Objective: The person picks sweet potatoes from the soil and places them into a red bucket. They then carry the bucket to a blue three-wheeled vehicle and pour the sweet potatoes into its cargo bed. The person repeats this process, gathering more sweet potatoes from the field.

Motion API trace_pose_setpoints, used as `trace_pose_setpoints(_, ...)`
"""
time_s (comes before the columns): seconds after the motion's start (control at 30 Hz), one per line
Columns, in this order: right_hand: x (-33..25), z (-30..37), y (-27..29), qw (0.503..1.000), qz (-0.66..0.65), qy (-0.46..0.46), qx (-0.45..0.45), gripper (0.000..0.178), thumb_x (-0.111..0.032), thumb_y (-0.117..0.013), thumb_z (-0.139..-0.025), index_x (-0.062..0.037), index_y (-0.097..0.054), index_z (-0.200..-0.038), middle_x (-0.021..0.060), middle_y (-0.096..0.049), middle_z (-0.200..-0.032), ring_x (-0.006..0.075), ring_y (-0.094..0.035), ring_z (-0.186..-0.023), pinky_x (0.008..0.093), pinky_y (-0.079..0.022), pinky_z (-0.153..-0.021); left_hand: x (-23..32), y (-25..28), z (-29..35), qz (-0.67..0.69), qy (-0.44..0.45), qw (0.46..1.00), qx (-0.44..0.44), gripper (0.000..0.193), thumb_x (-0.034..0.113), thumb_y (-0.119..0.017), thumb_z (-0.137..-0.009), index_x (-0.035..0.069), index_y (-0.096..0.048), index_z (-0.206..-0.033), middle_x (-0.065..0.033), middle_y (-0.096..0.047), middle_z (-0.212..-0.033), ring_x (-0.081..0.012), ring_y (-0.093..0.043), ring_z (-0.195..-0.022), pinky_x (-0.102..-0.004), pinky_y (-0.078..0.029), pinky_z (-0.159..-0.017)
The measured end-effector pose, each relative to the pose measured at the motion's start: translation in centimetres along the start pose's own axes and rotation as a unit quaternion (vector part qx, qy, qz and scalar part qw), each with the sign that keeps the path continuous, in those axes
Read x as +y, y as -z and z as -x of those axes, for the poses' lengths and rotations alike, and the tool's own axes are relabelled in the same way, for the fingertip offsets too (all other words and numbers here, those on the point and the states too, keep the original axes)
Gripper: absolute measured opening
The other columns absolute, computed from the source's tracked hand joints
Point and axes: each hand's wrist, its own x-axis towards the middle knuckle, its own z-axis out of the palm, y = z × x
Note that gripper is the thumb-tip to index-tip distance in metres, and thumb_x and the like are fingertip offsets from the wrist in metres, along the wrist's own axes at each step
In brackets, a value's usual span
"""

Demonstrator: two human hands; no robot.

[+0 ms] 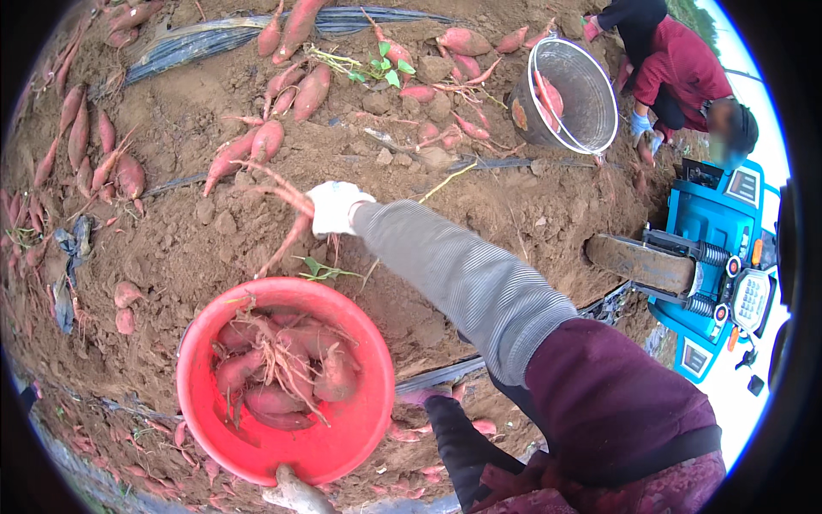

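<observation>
My right hand, in a white glove with a grey sleeve above it, is closed around a bunch of thin sweet potatoes, whose long roots stick out to the left. It is above the soil, beyond a red bucket. Inside the bucket lies a pile of sweet potatoes with stringy roots. At the bucket's near rim is my left hand, in a soiled glove, gripping the edge; most of its fingers are hidden. A leafy sprig lies between bucket and right hand.
Loose sweet potatoes are strewn over the dug soil. A dark metal bucket holding a few stands at the far right. Beside it a co-worker crouches. A blue vehicle is at the right. Black plastic film crosses the ground.
</observation>
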Motion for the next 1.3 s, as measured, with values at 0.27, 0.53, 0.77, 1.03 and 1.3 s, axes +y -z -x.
trace_pose_setpoints(0.27,-6.1,11.2,9.1,0.653,-0.606,0.338,0.304,0.041,0.004,-0.075,-0.08,0.0001,-0.061,-0.118,0.0053,-0.067,-0.103,0.0176,-0.067,-0.094,0.0318,-0.058,-0.076,-1.3,0.1,-0.4,-0.002,0.009,0.998,0.066,0.046,0.014,-0.065,-0.086,-0.006,-0.051,-0.124,-0.0179,-0.061,-0.11,-0.0244,-0.057,-0.09,-0.041,-0.05,-0.082)
trace_pose_setpoints(0.53,-13.9,20.9,-2.6,0.924,-0.126,0.336,-0.135,0.075,-0.036,-0.083,-0.072,-0.0151,-0.058,-0.14,0.0153,-0.07,-0.123,0.0277,-0.069,-0.108,0.0407,-0.055,-0.093,-2.3,0.2,-1.2,0.021,0.004,0.999,0.041,0.031,0.003,-0.065,-0.082,-0.005,-0.053,-0.11,-0.013,-0.059,-0.101,-0.0195,-0.054,-0.085,-0.0399,-0.049,-0.076)
trace_pose_setpoints(0.77,10.6,6.3,4.4,0.96,0.181,-0.039,0.208,0.051,-0.023,-0.055,-0.093,-0.0102,-0.053,-0.142,0.0232,-0.058,-0.137,0.042,-0.057,-0.126,0.0541,-0.047,-0.102,-0.7,0.2,-0.2,0.044,0.093,0.991,0.084,0.04,0.002,-0.064,-0.081,-0.008,-0.054,-0.119,-0.0176,-0.063,-0.112,-0.0265,-0.06,-0.091,-0.0419,-0.055,-0.082)
trace_pose_setpoints(1.03,22.6,-0.5,7.7,0.941,0.323,-0.089,0.047,0.041,-0.02,-0.057,-0.09,-0.0117,-0.062,-0.13,0.0154,-0.061,-0.135,0.0371,-0.047,-0.136,0.0543,-0.036,-0.112,-2.9,1.6,-1.5,0.023,0.034,0.999,0.035,0.057,0.0,-0.067,-0.08,-0.012,-0.052,-0.133,-0.0248,-0.06,-0.128,-0.0334,-0.061,-0.101,-0.0515,-0.054,-0.092)
trace_pose_setpoints(1.3,9.7,-7.6,13.2,0.97,0.178,0.129,0.103,0.032,-0.037,-0.067,-0.087,-0.011,-0.064,-0.105,0.0192,-0.069,-0.094,0.0397,-0.067,-0.097,0.0505,-0.053,-0.083,-10.5,6.0,-0.6,0.033,0.089,0.991,0.093,0.09,0.004,-0.075,-0.081,0.001,-0.027,-0.156,-0.0249,-0.049,-0.14,-0.035,-0.055,-0.114,-0.0539,-0.051,-0.097)
